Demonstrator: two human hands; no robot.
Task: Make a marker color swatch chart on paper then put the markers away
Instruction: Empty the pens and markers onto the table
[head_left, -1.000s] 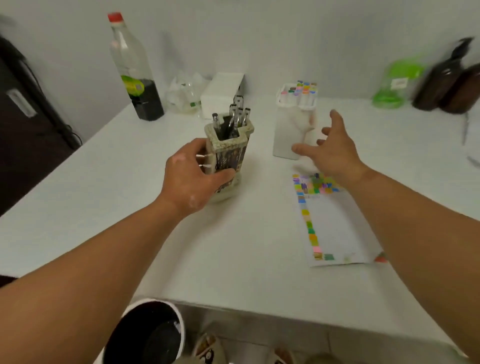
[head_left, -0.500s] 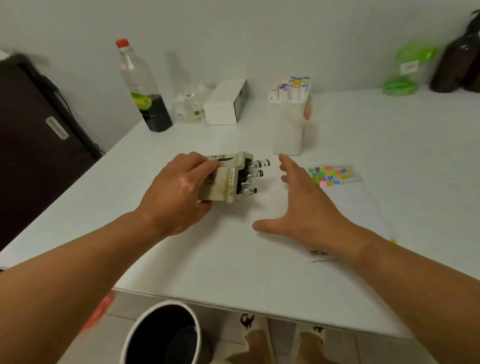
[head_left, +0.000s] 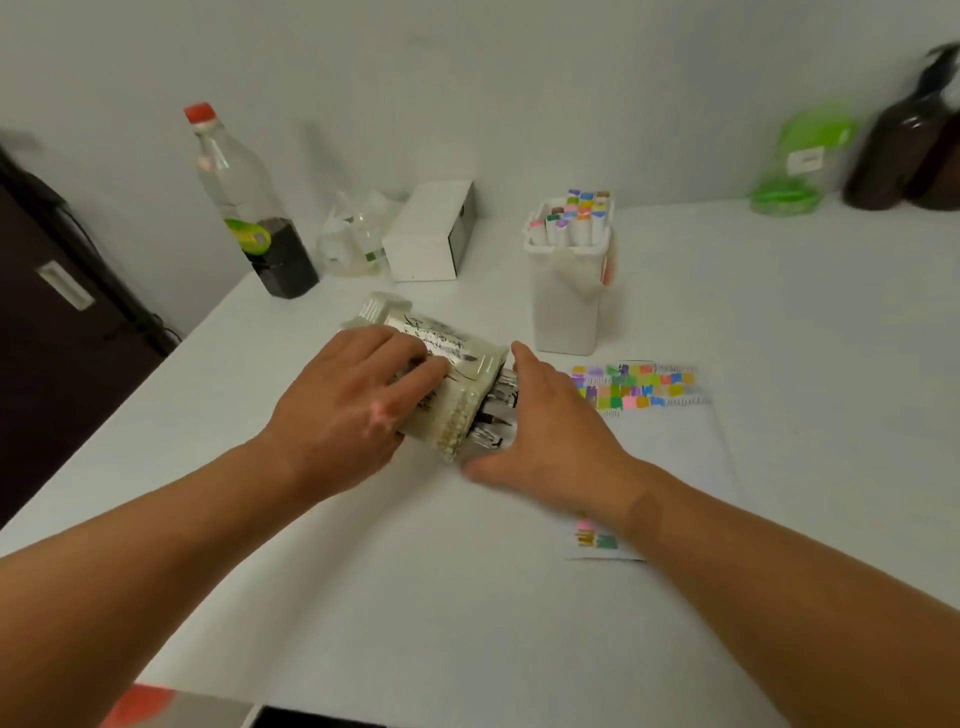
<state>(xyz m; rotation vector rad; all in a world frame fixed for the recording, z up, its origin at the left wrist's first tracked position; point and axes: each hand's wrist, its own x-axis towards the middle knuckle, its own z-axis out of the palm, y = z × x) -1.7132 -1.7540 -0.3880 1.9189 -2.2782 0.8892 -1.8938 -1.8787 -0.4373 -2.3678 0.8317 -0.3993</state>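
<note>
The left hand (head_left: 353, 415) curls its grip round the pen holder (head_left: 457, 374) (tipped sideways); the right hand (head_left: 550, 436), fingers straight, holding nothing, is at its pens (head_left: 493, 410). At one o'clock, the tub (head_left: 569, 301) holds upright markers (head_left: 576, 213).

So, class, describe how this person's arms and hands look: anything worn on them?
Nothing worn shows. The left hand and right hand are bare: no gloves, rings or watch. Both forearms are bare too, with no sleeve in view.
</note>
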